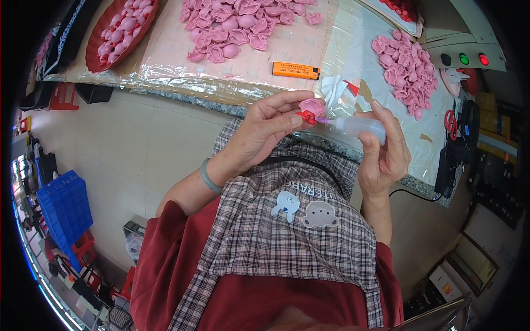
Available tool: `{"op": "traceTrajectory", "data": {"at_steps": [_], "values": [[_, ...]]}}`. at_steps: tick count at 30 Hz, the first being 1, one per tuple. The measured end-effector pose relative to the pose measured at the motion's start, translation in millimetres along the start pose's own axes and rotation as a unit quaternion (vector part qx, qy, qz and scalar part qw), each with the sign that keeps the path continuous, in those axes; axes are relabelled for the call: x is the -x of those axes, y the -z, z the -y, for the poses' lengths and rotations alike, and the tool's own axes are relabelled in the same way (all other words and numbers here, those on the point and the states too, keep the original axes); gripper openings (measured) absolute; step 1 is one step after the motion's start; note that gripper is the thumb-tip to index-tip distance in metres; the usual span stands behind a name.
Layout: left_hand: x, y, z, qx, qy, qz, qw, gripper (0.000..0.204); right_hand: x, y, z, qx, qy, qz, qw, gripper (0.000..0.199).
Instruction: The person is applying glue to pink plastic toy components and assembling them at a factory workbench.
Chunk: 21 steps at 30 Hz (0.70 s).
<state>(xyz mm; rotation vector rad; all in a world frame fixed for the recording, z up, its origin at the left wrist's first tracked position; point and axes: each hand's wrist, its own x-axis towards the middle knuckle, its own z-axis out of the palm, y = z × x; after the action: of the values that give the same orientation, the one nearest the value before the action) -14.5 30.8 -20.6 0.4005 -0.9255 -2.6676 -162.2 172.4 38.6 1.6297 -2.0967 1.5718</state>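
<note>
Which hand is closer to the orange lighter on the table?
The left. The left hand, pinching a small pink and red piece, sits just below the lighter. The right hand, holding a squeeze bottle, is lower and farther to the right.

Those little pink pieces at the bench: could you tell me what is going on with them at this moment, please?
A person in a checked apron holds one small pink piece, with a red part beneath it, in the left hand. The right hand holds a small clear squeeze bottle, its nozzle tip right at the piece. More pink pieces lie in a heap on the plastic-covered table, in a second pile to the right and on a red tray. An orange lighter lies by the table edge.
</note>
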Motion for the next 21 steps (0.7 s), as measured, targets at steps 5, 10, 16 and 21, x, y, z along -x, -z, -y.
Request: {"op": "traceTrajectory", "data": {"at_steps": [5, 10, 16, 21], "values": [[0.7, -1.3, -1.6, -0.002, 0.0, 0.003, 1.0, 0.045, 2.3, 1.9, 0.1, -0.018, -0.024, -0.006, 1.0, 0.037], [1.3, -0.1, -2.9, 0.006, 0.007, 0.007, 1.0, 0.046, 5.5, 2.7, -6.1, -0.087, -0.112, -0.037, 0.989, 0.037], [0.8, 0.2, -1.3, 0.017, 0.01, 0.007, 1.0, 0.045, 6.4, -1.9, -11.0, -0.132, -0.151, -0.056, 0.978, 0.041], [0.8, 1.3, -0.6, 0.016, 0.012, 0.009, 1.0, 0.046, 5.9, -5.6, -11.5, -0.144, -0.161, -0.055, 0.975, 0.041]]}}
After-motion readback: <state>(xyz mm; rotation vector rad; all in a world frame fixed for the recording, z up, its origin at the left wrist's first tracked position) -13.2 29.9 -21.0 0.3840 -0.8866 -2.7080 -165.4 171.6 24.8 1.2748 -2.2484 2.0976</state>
